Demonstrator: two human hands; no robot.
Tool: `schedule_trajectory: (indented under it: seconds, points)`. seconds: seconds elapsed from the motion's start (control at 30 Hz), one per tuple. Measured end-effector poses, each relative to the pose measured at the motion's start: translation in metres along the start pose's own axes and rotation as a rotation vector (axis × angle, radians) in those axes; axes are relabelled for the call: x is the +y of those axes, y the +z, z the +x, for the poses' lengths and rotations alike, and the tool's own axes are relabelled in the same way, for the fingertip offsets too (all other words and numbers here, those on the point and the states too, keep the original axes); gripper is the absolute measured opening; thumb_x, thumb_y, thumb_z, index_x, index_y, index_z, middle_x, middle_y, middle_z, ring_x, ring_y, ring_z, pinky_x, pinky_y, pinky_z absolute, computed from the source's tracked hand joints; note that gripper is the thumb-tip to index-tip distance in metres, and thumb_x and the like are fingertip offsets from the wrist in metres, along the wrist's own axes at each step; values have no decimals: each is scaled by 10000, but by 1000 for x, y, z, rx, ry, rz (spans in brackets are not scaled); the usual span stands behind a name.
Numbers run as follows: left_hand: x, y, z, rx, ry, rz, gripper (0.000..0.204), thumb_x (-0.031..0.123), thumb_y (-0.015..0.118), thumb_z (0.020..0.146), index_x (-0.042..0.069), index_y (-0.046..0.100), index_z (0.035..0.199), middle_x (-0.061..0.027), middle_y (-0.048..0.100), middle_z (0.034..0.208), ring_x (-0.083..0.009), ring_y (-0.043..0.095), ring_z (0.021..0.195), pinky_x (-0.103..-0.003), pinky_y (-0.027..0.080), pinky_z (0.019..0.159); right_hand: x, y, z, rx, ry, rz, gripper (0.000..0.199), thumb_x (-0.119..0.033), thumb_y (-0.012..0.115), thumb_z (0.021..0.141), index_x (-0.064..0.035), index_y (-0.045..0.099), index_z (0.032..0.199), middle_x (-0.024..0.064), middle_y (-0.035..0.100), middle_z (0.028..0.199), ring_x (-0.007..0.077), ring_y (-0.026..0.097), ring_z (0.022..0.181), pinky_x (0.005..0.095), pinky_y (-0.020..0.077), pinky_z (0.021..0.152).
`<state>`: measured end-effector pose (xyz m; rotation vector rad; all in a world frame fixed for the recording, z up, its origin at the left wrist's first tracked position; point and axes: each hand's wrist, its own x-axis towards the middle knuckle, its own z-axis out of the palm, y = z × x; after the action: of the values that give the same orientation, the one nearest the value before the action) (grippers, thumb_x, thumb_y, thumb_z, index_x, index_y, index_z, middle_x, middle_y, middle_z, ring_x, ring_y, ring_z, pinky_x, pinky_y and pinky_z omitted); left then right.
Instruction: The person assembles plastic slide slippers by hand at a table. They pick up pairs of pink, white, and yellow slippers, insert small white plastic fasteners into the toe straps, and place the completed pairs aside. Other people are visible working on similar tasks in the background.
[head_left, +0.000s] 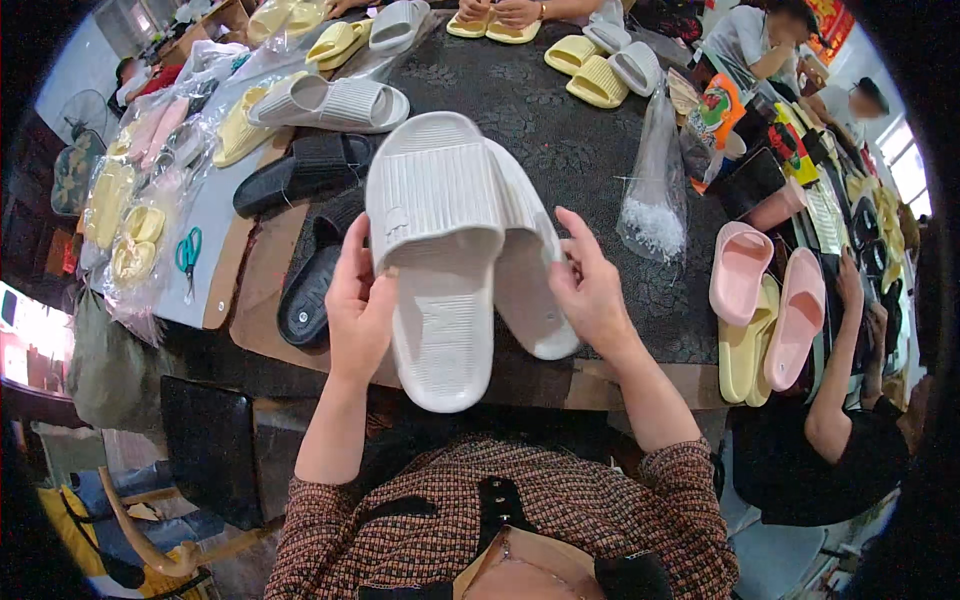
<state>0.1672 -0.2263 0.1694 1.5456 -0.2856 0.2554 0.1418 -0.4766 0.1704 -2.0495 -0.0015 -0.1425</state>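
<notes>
A pair of light grey slide slippers is held up over the near edge of the table. The front grey slipper (445, 330) overlaps the second grey slipper (535, 290), which is tilted behind it to the right. My left hand (360, 310) grips the front slipper by its left side, thumb on the edge. My right hand (590, 285) is closed on the right edge of the rear slipper. Beside my left hand lie two black slippers, one (305, 175) farther back and another (308, 300) partly hidden behind the wrist.
Bagged slippers and green scissors (188, 255) lie on the left. A clear bag of white bits (652, 215) rests right of centre. Pink slippers (740, 270) overlap yellow ones near the right edge. A co-worker's arm (835, 370) reaches in there; another person's hands (513, 14) are across the table.
</notes>
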Motion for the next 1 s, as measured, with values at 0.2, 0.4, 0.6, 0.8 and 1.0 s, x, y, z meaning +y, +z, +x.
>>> schedule_trajectory:
  seconds: [0.2, 0.4, 0.6, 0.8, 1.0]
  points:
    - [-8, -17, -3, 98, -16, 210, 583, 2, 525, 875, -38, 315, 1417, -94, 576, 1122, -114, 560, 929, -257, 453, 831, 30, -14, -4, 201, -145, -96, 501, 1, 478, 856, -15, 399, 1351, 242, 563, 1186, 276, 607, 1054, 354, 483, 867]
    - [-12, -8, -6, 50, -42, 205, 577, 13, 520, 890, -45, 301, 1420, -105, 571, 1136, -114, 543, 976, -255, 432, 869, 25, -19, -12, 169, -67, 214, 468, 20, 436, 897, 22, 374, 1361, 120, 617, 994, 125, 578, 837, 256, 464, 768]
    - [-26, 6, -6, -22, -99, 85, 554, 8, 490, 900, -52, 294, 1415, -133, 559, 1178, -157, 536, 1041, -278, 413, 921, 39, -20, -25, 119, -7, 388, 485, 20, 434, 912, 34, 329, 1385, 86, 615, 969, 80, 553, 794, 222, 450, 727]
    - [-41, 2, -10, -248, 76, 682, 534, 111, 543, 914, -74, 334, 1370, -271, 461, 1293, -363, 480, 1199, -372, 397, 989, 48, -28, -34, 104, -178, -404, 400, -2, 491, 866, 17, 466, 1265, 173, 621, 1021, 297, 610, 962, 361, 469, 865]
    - [-44, 0, -13, -237, 139, 690, 525, 56, 578, 880, -59, 385, 1354, -208, 459, 1319, -263, 541, 1081, -302, 490, 802, 59, -53, -34, 253, -182, -383, 195, -57, 568, 850, 16, 615, 1025, 184, 627, 998, 347, 599, 957, 391, 471, 848]
